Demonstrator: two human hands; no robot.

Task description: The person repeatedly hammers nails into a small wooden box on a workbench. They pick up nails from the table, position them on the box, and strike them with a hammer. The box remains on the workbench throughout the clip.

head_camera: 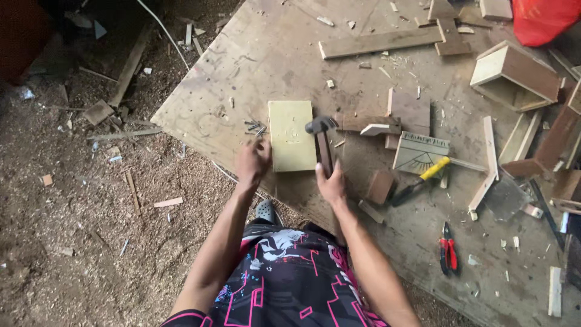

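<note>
The plywood sheet (272,54) lies flat as a work surface. On its near edge rests a pale yellow board (291,135). Right of the board, the right hand (331,184) is clamped on a hammer (322,142), head just beside the board. Left of it, the left hand (253,160) reaches toward loose nails (255,127), fingers seemingly pinched, though blurred.

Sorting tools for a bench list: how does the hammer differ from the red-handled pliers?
The hammer is gripped by the right hand; the red-handled pliers lie untouched. The hammer has a dark wooden-looking handle and a dark head; the pliers have red and black grips. The hammer lies beside the pale board; the pliers lie nearer the worktop's edge. Both rest on the worktop.
</note>
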